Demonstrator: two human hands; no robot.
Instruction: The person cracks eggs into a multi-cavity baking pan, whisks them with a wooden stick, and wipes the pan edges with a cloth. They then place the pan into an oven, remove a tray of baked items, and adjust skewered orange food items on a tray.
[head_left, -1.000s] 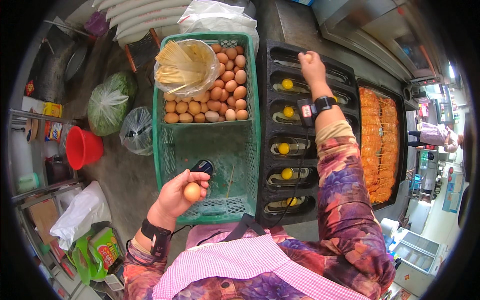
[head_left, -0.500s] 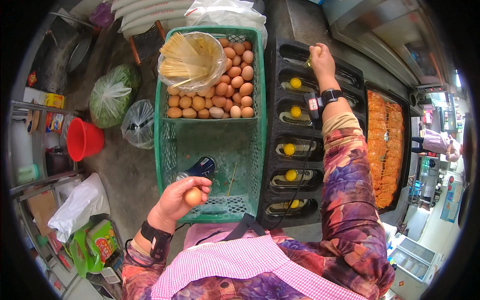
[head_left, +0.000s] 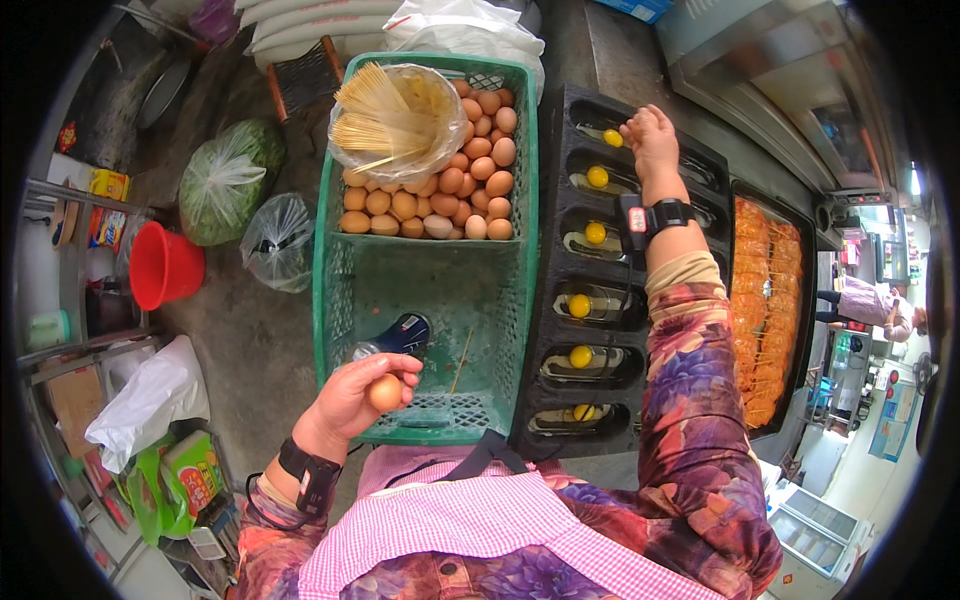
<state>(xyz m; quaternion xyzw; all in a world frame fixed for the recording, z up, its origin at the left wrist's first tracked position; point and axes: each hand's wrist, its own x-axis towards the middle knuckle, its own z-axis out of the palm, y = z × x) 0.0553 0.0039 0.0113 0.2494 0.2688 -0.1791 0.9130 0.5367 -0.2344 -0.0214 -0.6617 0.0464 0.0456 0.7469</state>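
Plainly, from the head camera, we see the left hand [head_left: 350, 396] curled around an oval light-brown egg [head_left: 385, 394] over the near left corner of a green mesh-walled plastic crate [head_left: 324, 290]. The right hand [head_left: 652, 142], fingers bent, hovers beside a round yellow yolk [head_left: 612, 138] in the far left hollow of a black moulded tray [head_left: 585, 332]; we cannot tell whether it grips anything.

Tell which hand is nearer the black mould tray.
Right. The right hand is over the black mould tray; the left hand, holding an egg, is left of it.
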